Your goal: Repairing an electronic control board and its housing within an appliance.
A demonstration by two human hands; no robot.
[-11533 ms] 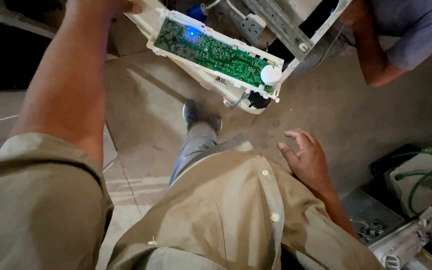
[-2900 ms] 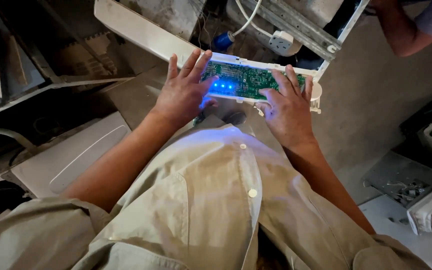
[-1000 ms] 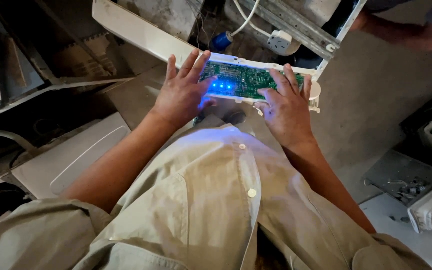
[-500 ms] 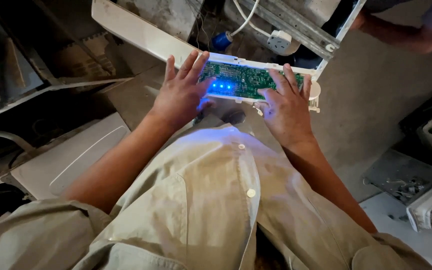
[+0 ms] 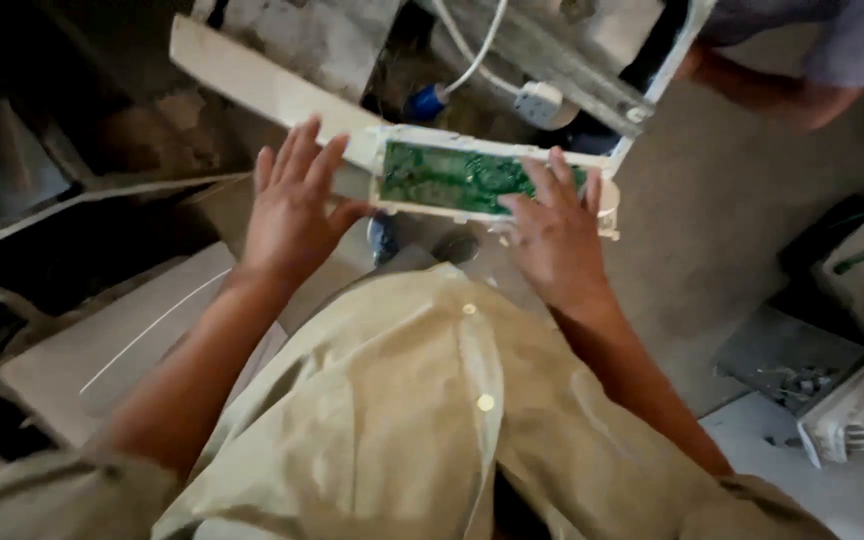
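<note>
One green circuit board [image 5: 457, 180] sits in a long white plastic case [image 5: 497, 160]. The case hangs at the end of a long white panel [image 5: 262, 85], up near the top of the view, over the grey floor [image 5: 722, 260]. No labels or signs can be made out.

There are two hands at the board. The left hand [image 5: 292, 215] is spread wide, fingers up, with its thumb touching the left end of the case. The right hand [image 5: 557, 235] is spread too, and its fingers [image 5: 552, 185] lie flat on the right part of the board.

The blue light that glowed on the board half a second ago is gone now. The hands have stayed in the same places.

One white plug [image 5: 542, 100] on a white cable [image 5: 472, 45] hangs just above the case. Another person's arm [image 5: 782, 95] reaches in at the top right corner.
</note>
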